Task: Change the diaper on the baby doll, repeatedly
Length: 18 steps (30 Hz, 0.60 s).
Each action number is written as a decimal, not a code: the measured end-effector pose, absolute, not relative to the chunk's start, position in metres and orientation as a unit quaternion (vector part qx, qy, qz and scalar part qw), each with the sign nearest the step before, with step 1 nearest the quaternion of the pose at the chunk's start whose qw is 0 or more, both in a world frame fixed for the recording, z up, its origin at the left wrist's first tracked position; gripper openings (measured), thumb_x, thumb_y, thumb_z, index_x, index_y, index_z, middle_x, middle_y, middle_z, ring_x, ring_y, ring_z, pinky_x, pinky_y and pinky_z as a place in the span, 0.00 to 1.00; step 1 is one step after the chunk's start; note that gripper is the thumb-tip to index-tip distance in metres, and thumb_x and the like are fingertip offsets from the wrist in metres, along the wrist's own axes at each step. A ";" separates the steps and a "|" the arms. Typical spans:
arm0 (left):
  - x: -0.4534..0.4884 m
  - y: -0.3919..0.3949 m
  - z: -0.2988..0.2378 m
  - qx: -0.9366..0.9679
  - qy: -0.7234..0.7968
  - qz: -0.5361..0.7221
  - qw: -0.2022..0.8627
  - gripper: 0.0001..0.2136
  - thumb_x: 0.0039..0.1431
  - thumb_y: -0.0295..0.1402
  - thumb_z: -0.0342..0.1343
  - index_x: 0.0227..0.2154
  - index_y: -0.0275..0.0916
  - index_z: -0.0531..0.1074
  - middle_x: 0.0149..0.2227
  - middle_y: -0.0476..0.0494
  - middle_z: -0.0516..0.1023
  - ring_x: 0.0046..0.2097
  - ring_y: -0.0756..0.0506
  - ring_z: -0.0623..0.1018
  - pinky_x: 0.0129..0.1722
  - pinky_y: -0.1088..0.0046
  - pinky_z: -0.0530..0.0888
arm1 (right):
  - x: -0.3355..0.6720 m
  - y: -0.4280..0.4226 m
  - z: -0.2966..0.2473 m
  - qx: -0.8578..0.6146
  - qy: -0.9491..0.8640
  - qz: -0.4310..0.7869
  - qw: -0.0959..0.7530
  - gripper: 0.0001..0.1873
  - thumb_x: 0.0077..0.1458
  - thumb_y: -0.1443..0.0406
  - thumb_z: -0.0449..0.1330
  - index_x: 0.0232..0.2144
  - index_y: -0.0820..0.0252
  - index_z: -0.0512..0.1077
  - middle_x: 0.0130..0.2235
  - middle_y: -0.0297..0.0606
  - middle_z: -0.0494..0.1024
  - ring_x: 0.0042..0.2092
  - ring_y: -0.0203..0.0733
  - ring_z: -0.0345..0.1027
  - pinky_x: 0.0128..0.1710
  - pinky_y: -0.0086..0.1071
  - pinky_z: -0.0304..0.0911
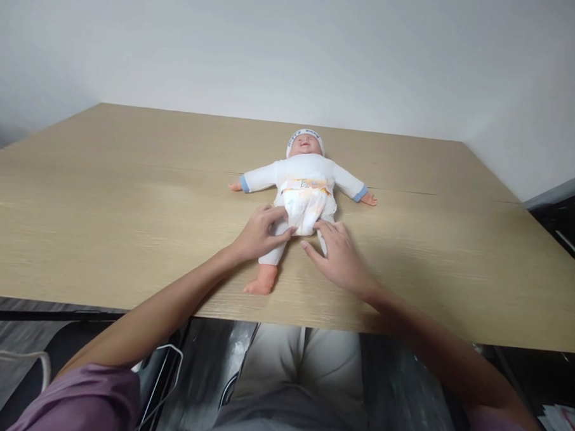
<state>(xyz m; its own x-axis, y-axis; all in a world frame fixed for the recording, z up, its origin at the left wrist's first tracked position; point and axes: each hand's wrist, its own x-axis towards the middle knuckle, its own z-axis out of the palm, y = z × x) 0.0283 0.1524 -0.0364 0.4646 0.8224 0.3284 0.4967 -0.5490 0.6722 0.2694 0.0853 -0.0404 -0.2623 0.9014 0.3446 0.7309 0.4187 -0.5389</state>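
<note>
A baby doll point(305, 165) lies on its back on the table, head away from me. It has a white outfit with blue cuffs and a white headband with dark lettering. Around its hips, over the clothes, is a white diaper point(303, 210) with an orange-patterned waistband. My left hand point(261, 232) rests over the doll's leg on the left, thumb and fingers apart at the diaper's edge. On the other side, my right hand point(339, 253) has its fingertips at the diaper's leg edge, with the thumb spread away. That hand hides the doll's lower leg and foot on the right.
The wooden table point(125, 234) has its front edge close to my lap and a seam across it behind the doll. A pale wall point(275, 50) stands behind. White cables point(172, 350) hang below at the left, and papers point(563, 427) lie at the lower right.
</note>
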 end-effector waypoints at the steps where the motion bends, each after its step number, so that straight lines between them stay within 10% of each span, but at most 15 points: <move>1: 0.028 0.153 -0.038 0.808 0.411 0.337 0.256 0.13 0.66 0.46 0.65 0.37 0.43 0.72 0.36 0.44 0.76 0.43 0.38 0.73 0.49 0.57 0.72 | 0.270 0.088 -0.041 -0.527 -0.775 0.141 0.320 0.10 0.71 0.57 0.65 0.51 0.51 0.75 0.51 0.46 0.84 0.55 0.62 0.72 0.56 0.54 0.71; 11: 0.029 0.155 -0.053 0.642 0.424 0.447 0.456 0.25 0.56 0.46 0.75 0.41 0.44 0.64 0.41 0.48 0.75 0.40 0.46 0.76 0.41 0.67 0.73 | 0.288 0.108 -0.035 -0.555 -0.662 0.271 0.425 0.15 0.63 0.56 0.71 0.44 0.50 0.70 0.43 0.35 0.88 0.45 0.50 0.83 0.50 0.44 0.71; 18: 0.025 0.146 -0.049 0.673 0.467 0.406 0.406 0.21 0.61 0.49 0.73 0.48 0.42 0.77 0.50 0.41 0.84 0.47 0.41 0.82 0.47 0.63 0.76 | 0.293 0.104 -0.024 -0.551 -0.685 0.269 0.394 0.07 0.66 0.57 0.70 0.40 0.51 0.80 0.42 0.36 0.91 0.45 0.51 0.86 0.48 0.43 0.72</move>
